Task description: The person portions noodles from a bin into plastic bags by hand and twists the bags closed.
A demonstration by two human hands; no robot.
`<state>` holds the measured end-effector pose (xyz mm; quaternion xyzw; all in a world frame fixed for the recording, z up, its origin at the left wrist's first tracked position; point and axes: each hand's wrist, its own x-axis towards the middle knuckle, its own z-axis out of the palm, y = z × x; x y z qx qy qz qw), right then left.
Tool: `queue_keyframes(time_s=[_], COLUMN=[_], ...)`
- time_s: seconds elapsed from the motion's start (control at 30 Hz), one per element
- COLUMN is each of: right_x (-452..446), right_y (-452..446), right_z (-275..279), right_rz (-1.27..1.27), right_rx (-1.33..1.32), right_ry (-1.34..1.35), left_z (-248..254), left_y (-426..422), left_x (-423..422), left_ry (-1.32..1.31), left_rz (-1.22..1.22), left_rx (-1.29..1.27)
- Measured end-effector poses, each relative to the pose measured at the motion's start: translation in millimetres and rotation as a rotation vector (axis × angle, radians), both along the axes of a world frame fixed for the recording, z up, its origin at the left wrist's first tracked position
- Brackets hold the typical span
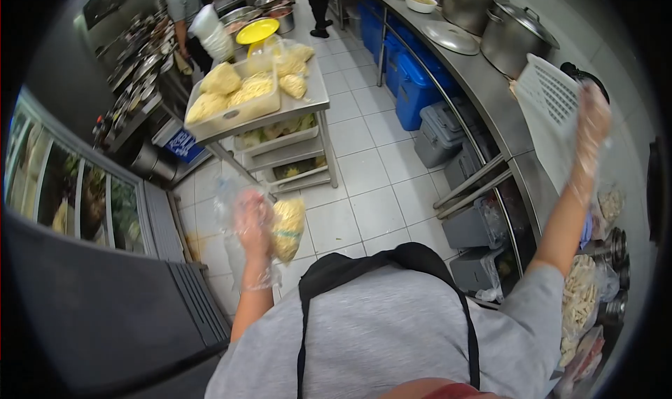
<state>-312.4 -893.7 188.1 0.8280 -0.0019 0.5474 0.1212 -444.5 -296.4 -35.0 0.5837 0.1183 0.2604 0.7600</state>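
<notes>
My left hand (253, 220), in a clear plastic glove, is closed on a clear bag of yellow shredded food (287, 229) with a greenish band around it. The bag hangs above the tiled floor, and its gripped end is hidden by the hand. My right hand (593, 115), also gloved, is out to the far right and grips the edge of a white perforated plastic basket (549, 94). The basket is tilted over the steel counter (493, 108). Its far side cannot be made out.
Ahead stands a steel cart (318, 94) with a tub (234, 115) of yellow food bags and a yellow plate (257, 31). Steel pots (518, 38) line the counter, above blue bins (416, 91). A glass-door fridge (91, 196) is at left. A co-worker (183, 10) stands behind.
</notes>
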Motion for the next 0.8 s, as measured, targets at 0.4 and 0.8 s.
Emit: queue_keyframes(time_s=[0.4,0.8], right_x=[281.5,510.6], right_y=[45.0,-22.7], right_z=[-163.0,-214.2], right_rz=[-0.272,-0.102], right_rx=[0.479,0.557], right_ry=[0.733,0.606], left_z=[15.4,38.0], left_y=[26.6,-18.2], left_x=[165.6,290.6], left_ry=[-0.092,-0.148], left_rz=[-0.021,0.035], left_rx=[-0.096,-0.085])
